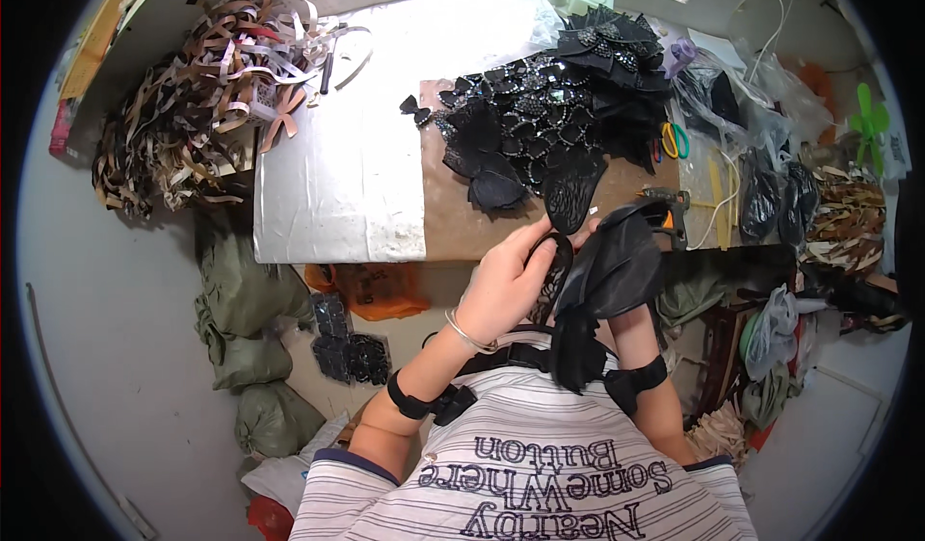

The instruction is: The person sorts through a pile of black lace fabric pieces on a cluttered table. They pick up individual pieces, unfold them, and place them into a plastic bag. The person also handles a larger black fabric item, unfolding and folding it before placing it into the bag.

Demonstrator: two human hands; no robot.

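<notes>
Just in front of the table's near edge, my left hand (506, 286) is closed, thumb and fingers pinching the edge of a curved black lacy band (551, 276). A large black fabric bow (621, 262), with loops and hanging tails, lies right beside it and seems joined to the band. My right hand (584, 235) is mostly hidden behind the bow; only some fingertips show, closed at its upper left edge. Beyond my fingertips, a rounded black textured piece (575, 194) overhangs a heap of black bows and sparkling trims (540, 107).
A glue gun (665, 204) and scissors (674, 140) lie right of the heap. Tangled ribbon strips (193, 107) cover the table's left end. Plastic bags (761, 194) crowd the right. Green sacks (251, 290) and an orange bag (371, 290) stand below.
</notes>
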